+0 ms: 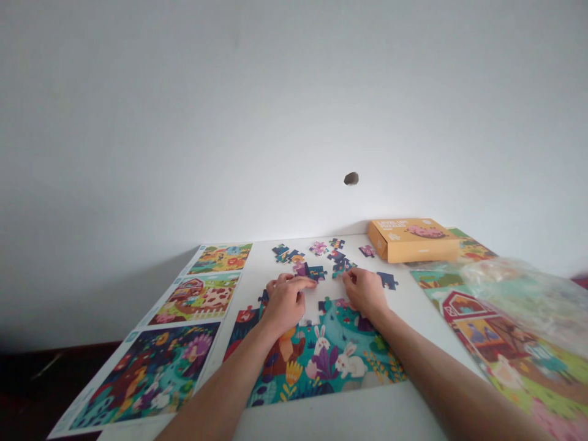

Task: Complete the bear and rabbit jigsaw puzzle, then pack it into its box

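A partly assembled jigsaw puzzle (321, 361) of a teal meadow with white rabbits lies on the white table (367, 404) near its front. My left hand (285, 303) rests at the puzzle's top edge, fingertips reaching a dark blue piece (316, 273). My right hand (365, 291) is just to the right, its fingers beside a blue piece (342, 267). Whether either hand grips a piece is hidden. A loose navy piece (387, 280) lies right of my right hand. Several more loose pieces (318, 248) are scattered beyond my hands.
Picture sheets (151, 373) lie along the table's left side. An orange puzzle box (412, 240) stands at the back right. A crumpled clear plastic bag (519, 294) lies on a farm picture sheet (487, 331) at right. A white wall (294, 110) rises behind.
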Motion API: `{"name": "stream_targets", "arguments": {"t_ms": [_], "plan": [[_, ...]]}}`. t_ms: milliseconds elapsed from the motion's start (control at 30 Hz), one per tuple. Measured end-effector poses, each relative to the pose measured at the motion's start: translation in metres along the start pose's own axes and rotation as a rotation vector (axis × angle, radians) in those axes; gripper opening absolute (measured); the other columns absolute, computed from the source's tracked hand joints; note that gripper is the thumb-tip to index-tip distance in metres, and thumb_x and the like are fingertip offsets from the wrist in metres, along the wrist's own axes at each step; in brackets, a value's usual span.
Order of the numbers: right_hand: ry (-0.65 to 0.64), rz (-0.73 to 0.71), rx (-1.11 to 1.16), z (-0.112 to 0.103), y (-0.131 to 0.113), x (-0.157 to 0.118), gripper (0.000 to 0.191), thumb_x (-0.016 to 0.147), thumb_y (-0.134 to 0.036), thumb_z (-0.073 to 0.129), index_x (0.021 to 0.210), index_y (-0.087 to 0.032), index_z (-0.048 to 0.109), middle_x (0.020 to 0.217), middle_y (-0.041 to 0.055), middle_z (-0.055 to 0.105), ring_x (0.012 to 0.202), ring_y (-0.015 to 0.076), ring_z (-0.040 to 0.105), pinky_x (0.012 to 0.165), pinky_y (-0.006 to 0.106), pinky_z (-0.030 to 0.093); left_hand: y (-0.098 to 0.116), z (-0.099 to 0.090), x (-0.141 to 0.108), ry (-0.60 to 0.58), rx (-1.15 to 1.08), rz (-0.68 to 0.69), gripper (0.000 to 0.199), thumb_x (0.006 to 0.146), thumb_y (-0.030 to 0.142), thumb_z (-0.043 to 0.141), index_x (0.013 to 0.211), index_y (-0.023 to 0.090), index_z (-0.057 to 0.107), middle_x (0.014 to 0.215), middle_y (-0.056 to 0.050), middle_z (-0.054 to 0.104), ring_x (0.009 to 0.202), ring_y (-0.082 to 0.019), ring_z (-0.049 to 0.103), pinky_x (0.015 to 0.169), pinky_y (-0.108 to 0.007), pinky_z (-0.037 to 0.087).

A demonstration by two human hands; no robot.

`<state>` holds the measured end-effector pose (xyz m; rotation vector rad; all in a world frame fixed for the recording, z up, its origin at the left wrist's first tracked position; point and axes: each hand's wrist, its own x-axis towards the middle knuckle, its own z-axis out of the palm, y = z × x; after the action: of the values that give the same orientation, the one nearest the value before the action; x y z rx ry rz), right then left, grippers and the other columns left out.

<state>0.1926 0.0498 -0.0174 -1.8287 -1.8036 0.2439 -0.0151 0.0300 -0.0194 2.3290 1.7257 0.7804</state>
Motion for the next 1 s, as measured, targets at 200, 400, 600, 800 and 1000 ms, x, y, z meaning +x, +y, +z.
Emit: {"name": "stream_targets", "arguments": {"t_ms": [200,400,600,800,1000], "plan": [[0.033,0.033,-0.023,-0.002,0.000,0.000,0.029,0.087,-0.033,0.050,0.064,-0.020,0.063,0.065,0.0071,0.067,0.062,0.0179,0.059,0.062,0.027,0.030,-0.003,-0.001,0.002,0.107,0.046,-0.086,0.040,0.077,0.010,0.049,0.103,0.032,0.071,0.119,0.002,0.064,0.106,-0.025,0.051,0.089,-0.041,0.039],[0.027,-0.009,0.025,-0.002,-0.003,-0.001,0.030,0.086,-0.034,0.051,0.063,-0.020,0.062,0.063,0.0049,0.065,0.060,0.0164,0.057,0.060,0.026,0.031,-0.004,0.001,0.002,0.076,0.096,-0.129,0.032,0.080,0.019,0.052,0.102,0.032,0.071,0.119,0.001,0.065,0.106,-0.030,0.050,0.086,-0.045,0.039],[0.001,-0.104,0.098,-0.003,-0.004,-0.003,0.030,0.087,-0.031,0.050,0.062,-0.019,0.061,0.058,0.0016,0.060,0.054,0.0135,0.051,0.057,0.025,0.032,-0.003,0.000,0.003,0.131,0.091,-0.159,0.029,0.078,0.028,0.060,0.106,0.031,0.069,0.120,-0.002,0.063,0.108,-0.030,0.050,0.086,-0.042,0.040],[-0.070,-0.450,0.129,-0.008,-0.008,-0.009,0.019,0.086,-0.030,0.053,0.085,-0.021,0.069,0.098,0.0070,0.068,0.096,0.0228,0.054,0.085,0.036,0.038,-0.002,0.000,0.002,0.108,0.106,-0.157,0.032,0.078,0.033,0.063,0.110,0.031,0.067,0.119,-0.003,0.064,0.111,-0.032,0.047,0.088,-0.045,0.038],[-0.308,-0.636,0.051,-0.007,-0.007,-0.014,0.053,0.084,-0.049,0.057,0.132,-0.030,0.051,0.137,0.0063,0.051,0.130,0.0367,0.030,0.102,0.058,0.023,0.000,-0.001,0.002,0.095,0.130,-0.167,0.029,0.078,0.032,0.062,0.107,0.030,0.068,0.117,-0.003,0.064,0.108,-0.032,0.048,0.084,-0.044,0.039]]}}
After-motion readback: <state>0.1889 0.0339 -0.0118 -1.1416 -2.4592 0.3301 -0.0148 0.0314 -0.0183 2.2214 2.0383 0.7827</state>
